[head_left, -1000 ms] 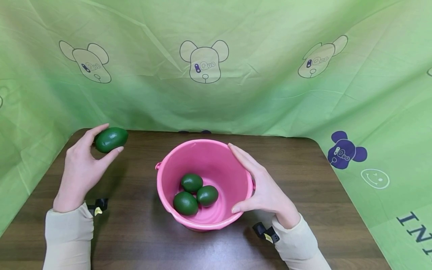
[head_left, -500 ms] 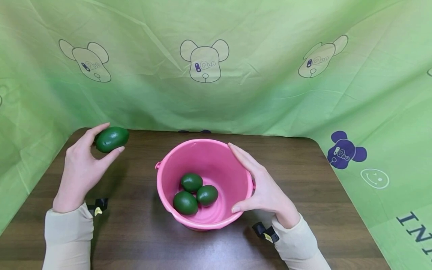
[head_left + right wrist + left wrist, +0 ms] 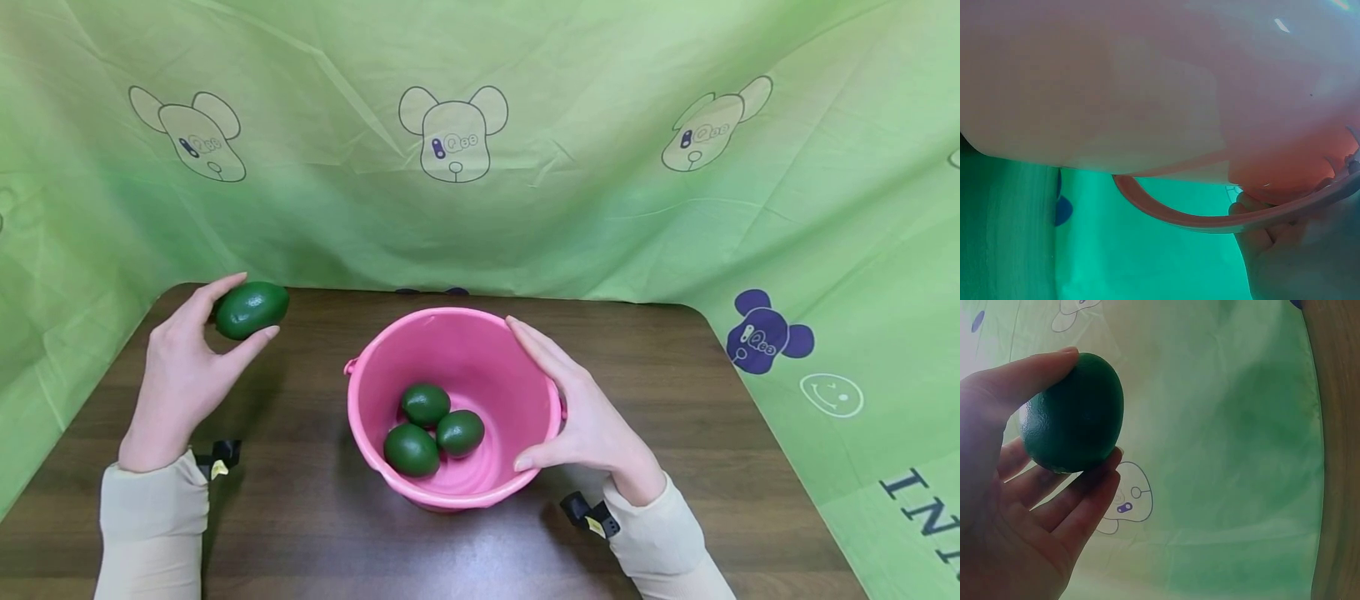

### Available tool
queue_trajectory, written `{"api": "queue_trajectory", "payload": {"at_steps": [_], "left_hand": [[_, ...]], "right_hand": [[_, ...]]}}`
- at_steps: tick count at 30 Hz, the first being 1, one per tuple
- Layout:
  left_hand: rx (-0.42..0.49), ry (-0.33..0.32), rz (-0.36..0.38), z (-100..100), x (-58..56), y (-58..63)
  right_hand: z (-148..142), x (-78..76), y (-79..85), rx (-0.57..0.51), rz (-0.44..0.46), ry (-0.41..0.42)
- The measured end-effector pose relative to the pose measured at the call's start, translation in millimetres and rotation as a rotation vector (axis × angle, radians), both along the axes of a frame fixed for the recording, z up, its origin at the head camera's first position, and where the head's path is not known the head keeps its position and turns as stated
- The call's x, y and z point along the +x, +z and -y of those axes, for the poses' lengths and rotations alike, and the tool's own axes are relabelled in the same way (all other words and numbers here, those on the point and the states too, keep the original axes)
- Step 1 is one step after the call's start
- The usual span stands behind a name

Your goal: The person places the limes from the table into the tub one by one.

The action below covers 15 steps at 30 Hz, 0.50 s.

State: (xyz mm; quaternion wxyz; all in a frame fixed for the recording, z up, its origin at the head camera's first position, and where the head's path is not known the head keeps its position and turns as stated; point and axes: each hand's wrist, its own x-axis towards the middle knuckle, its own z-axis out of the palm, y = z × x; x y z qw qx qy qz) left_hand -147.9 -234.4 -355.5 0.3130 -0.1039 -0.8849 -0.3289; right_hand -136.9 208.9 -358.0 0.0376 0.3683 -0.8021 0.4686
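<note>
My left hand (image 3: 180, 367) holds a glossy dark green avocado (image 3: 252, 310) between thumb and fingers, raised over the table's left side. In the left wrist view, the avocado (image 3: 1075, 415) has the thumb on one side and the fingertips on the other. A pink bucket (image 3: 510, 375) stands upright at the middle of the table. Three more avocados (image 3: 412, 450) lie together on its bottom. My right hand (image 3: 588, 417) grips the bucket's right rim, fingers toward the back and thumb at the front. The right wrist view shows the bucket's outer wall (image 3: 1116, 94) close up.
The brown wooden table (image 3: 292, 533) meets a green printed cloth (image 3: 555, 225) hanging behind and at both sides. A pink handle (image 3: 1204, 222) curves below the bucket's rim in the right wrist view. Small black cameras (image 3: 588, 515) sit at both wrists.
My left hand has drifted very slightly to the right with the avocado. The right hand and the bucket stay in place.
</note>
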Motion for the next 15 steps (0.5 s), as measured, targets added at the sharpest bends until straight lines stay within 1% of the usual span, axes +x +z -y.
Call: {"api": "queue_trajectory", "payload": {"at_steps": [7,15], "left_hand": [[0.001,-0.005,-0.027,-0.1,-0.3,0.5],[-0.009,-0.007,-0.032,-2.2,2.8,2.5]], "right_hand": [[-0.5,-0.7,-1.3,-0.004,-0.001,0.009],[-0.5,-1.5,-1.2,-0.002,-0.003,0.01]]}}
